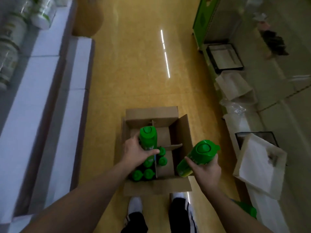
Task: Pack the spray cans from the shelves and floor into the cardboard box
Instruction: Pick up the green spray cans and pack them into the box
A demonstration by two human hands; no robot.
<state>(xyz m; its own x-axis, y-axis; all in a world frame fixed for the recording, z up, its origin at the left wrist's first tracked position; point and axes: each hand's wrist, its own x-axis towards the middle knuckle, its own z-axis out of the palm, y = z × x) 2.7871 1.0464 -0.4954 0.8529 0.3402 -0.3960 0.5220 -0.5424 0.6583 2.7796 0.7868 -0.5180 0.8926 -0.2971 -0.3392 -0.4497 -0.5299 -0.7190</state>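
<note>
White shoes (pixel 134 205) stand on the glossy yellow floor (pixel 134 73) just behind the near flap of the open corrugated cardboard box (pixel 156 184). The right hand (pixel 207 171) grasps a smooth green cylindrical spray can (pixel 196 158) around its body, above the box's near right corner. This can is tilted, its long axis slanting, with the rounded cap up and to the right and its base down to the left. The left hand (pixel 138 152) wraps its fingers around a second can (pixel 148 137), held over the box's left side. That can is nearly upright, cap towards the camera. Below it, packed cans (pixel 143 174) stand upright in the near-left part of the box, showing round green caps beside a thin cardboard divider (pixel 155 165). To the left run flat white shelves (pixel 50 81) bearing blurred jars (pixel 15 31). To the right lies an open white box (pixel 259 165).
</note>
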